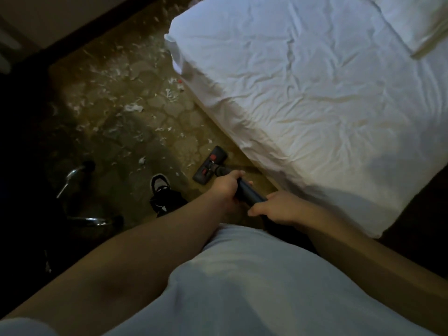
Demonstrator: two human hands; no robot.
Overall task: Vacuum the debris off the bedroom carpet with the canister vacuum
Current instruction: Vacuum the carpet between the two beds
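Both hands are clamped on the vacuum's dark wand [249, 193]. From my remote seat I see the left hand [226, 187] wrapped round it farther forward, and the right hand [278, 209] gripping it closer to the body, fingers curled about the tube. The two hands sit near each other but apart, with a short stretch of wand showing between them. Just ahead of the left hand the wand runs down to the black floor head [210, 164], which lies flat on the brownish patterned carpet [169, 127] and has red parts on top. The head sits just beside the edge of the bed [315, 98], whose white, wrinkled sheet fills the space ahead and to the right of the right hand; a pillow [417, 20] lies at its far end. Ahead and to the left of the left hand, white shredded debris [132, 107] is strewn across the carpet, thickest well beyond the head. Near the left hand, on its left, a dark shoe [158, 184] with a light toe stands on the carpet. Farther left, chrome legs [70, 178] glint in the dark; I cannot tell what they belong to. Below both hands a pale shirt [242, 287] fills my view.
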